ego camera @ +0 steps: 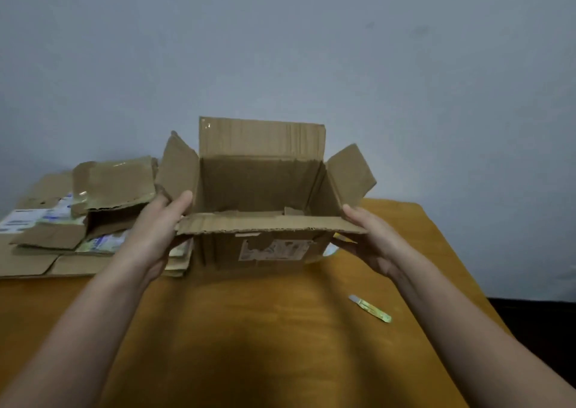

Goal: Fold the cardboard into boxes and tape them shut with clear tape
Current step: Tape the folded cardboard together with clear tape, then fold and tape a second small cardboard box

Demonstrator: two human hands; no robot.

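A brown cardboard box (261,186) stands open-topped at the middle of the orange-brown table (249,329). Its back flap stands upright, the two side flaps lean outward, and the front flap folds out toward me. A torn label is stuck on its front wall. My left hand (156,230) holds the box at its left front corner, with the thumb up against the left wall. My right hand (371,239) holds the right front corner, thumb on top of the front flap and fingers beneath it. A pale curved thing (329,253), mostly hidden, peeks out behind the box's lower right corner.
A pile of flattened and crumpled cardboard (93,208) with printed labels lies at the table's left, close to my left hand. A small yellow-green cutter (371,308) lies on the table near its right edge. A pale wall rises behind the table.
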